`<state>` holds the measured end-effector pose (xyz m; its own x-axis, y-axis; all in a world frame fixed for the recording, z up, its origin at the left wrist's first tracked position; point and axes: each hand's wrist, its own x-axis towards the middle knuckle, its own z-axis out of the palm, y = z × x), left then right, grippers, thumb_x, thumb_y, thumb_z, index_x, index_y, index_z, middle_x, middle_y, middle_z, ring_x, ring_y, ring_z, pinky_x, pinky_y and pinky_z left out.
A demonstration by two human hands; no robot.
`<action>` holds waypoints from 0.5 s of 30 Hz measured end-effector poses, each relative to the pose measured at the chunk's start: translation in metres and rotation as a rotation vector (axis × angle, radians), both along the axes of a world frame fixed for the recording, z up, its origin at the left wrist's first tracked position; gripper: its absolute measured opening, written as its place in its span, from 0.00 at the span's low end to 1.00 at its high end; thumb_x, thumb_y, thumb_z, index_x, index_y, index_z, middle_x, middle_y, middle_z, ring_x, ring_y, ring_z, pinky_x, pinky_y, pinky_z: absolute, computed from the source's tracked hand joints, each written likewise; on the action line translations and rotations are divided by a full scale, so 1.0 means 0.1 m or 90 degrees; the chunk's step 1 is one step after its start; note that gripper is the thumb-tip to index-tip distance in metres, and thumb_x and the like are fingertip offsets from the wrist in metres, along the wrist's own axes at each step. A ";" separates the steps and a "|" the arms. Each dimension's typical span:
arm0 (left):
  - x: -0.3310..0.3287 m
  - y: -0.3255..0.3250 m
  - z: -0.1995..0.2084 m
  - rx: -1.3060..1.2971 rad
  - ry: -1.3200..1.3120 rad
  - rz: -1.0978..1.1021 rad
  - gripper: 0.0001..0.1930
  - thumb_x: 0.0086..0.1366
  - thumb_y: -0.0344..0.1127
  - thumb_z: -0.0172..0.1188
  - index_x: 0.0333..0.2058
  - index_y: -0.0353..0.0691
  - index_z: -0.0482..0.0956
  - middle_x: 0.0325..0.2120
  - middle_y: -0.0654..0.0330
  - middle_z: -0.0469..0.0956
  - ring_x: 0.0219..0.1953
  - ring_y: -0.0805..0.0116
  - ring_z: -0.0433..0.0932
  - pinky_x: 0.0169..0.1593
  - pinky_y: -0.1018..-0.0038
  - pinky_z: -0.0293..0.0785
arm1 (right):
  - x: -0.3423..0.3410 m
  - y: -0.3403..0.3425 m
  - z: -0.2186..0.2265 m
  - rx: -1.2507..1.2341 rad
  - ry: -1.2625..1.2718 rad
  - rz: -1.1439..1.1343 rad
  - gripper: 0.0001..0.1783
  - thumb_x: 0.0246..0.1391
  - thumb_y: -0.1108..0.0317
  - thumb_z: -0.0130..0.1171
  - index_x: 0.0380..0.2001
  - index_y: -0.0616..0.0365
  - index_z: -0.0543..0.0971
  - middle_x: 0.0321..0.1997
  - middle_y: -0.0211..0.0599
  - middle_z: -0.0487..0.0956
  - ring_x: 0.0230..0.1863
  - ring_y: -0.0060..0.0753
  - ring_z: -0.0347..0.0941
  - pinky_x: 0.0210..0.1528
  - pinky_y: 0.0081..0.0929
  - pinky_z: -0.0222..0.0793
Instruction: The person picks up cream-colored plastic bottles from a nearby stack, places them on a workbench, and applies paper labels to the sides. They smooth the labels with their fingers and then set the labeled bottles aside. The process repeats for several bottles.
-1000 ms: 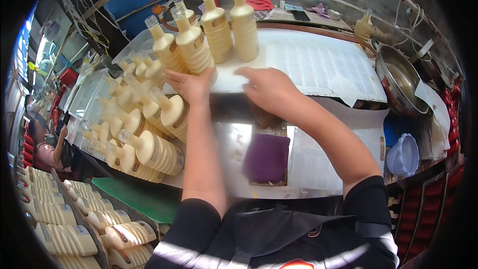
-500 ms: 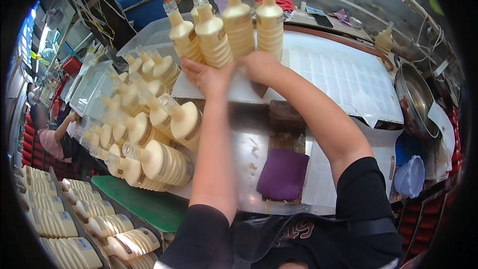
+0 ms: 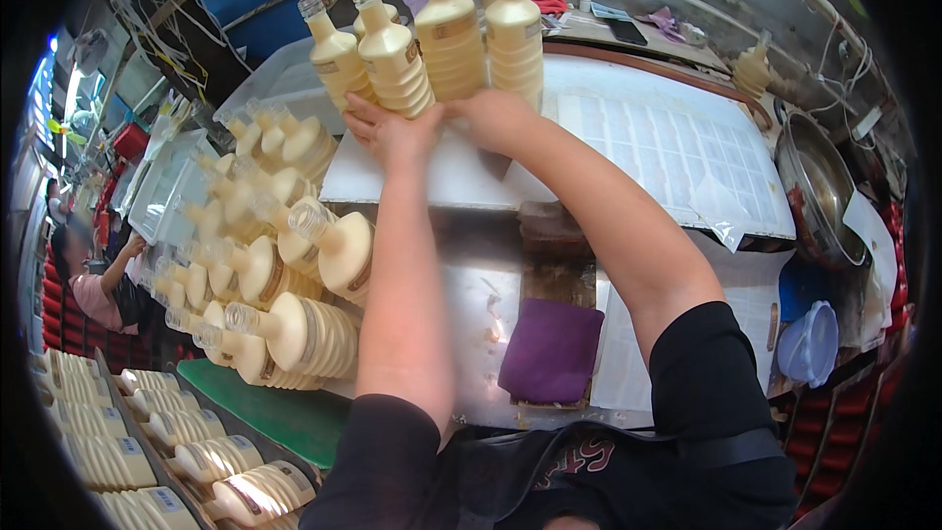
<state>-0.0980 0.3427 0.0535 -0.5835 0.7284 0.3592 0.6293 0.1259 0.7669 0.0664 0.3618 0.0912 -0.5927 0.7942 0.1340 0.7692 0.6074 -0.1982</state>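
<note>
Several cream-coloured ribbed bottles with clear glass necks stand grouped on the white board (image 3: 378, 177) at the far edge. My left hand (image 3: 394, 134) has its fingers spread against the lower front of the left bottles, such as this bottle (image 3: 394, 64). Beside it my right hand (image 3: 496, 121) touches the base of the middle bottle (image 3: 449, 39); its fingers are partly hidden and blurred. Another bottle (image 3: 514, 34) stands upright at the right end of the group. Both arms reach forward, with the hands nearly touching.
At left many similar bottles (image 3: 319, 344) crowd together, with trays of lying bottles (image 3: 211, 461) in front. A purple cloth (image 3: 551, 348) lies on the metal surface. On the right are a metal basin (image 3: 816, 186) and a blue bowl (image 3: 810, 344). Another person (image 3: 98, 294) stands far left.
The whole view has shifted a little, so most things sit further left. Both my hands and the standing bottles appear slightly further left and up; the hands stay against the bottles.
</note>
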 end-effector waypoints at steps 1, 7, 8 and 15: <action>0.01 0.00 0.02 -0.010 -0.007 0.000 0.76 0.42 0.55 0.80 0.73 0.32 0.28 0.71 0.26 0.36 0.75 0.31 0.40 0.76 0.50 0.46 | 0.01 0.02 -0.01 -0.002 0.005 0.001 0.24 0.62 0.68 0.51 0.60 0.36 0.79 0.45 0.45 0.84 0.48 0.49 0.82 0.49 0.43 0.77; -0.03 0.04 -0.10 0.043 0.008 -0.001 0.76 0.41 0.56 0.81 0.73 0.32 0.31 0.71 0.27 0.40 0.75 0.32 0.42 0.76 0.51 0.47 | 0.03 0.07 -0.06 0.014 0.025 0.023 0.25 0.58 0.70 0.54 0.58 0.36 0.80 0.46 0.43 0.85 0.50 0.48 0.81 0.51 0.44 0.77; -0.07 0.07 -0.14 0.035 0.033 0.011 0.76 0.41 0.57 0.81 0.73 0.31 0.32 0.71 0.26 0.42 0.74 0.32 0.43 0.76 0.50 0.48 | 0.01 0.08 -0.02 0.022 0.034 0.038 0.25 0.58 0.70 0.55 0.57 0.37 0.81 0.46 0.43 0.85 0.49 0.49 0.82 0.51 0.44 0.77; -0.17 0.21 0.04 0.064 0.147 0.073 0.74 0.40 0.67 0.80 0.68 0.20 0.44 0.62 0.28 0.60 0.65 0.32 0.61 0.68 0.47 0.62 | 0.60 -0.57 0.62 0.043 0.214 -0.021 0.13 0.53 0.63 0.59 0.38 0.49 0.88 0.38 0.41 0.87 0.43 0.48 0.83 0.46 0.43 0.77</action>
<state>-0.1147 0.3639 0.0575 -0.5550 0.6161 0.5590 0.7746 0.1379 0.6172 0.1264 0.3047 0.1529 -0.4808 0.7948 0.3704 0.6873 0.6039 -0.4036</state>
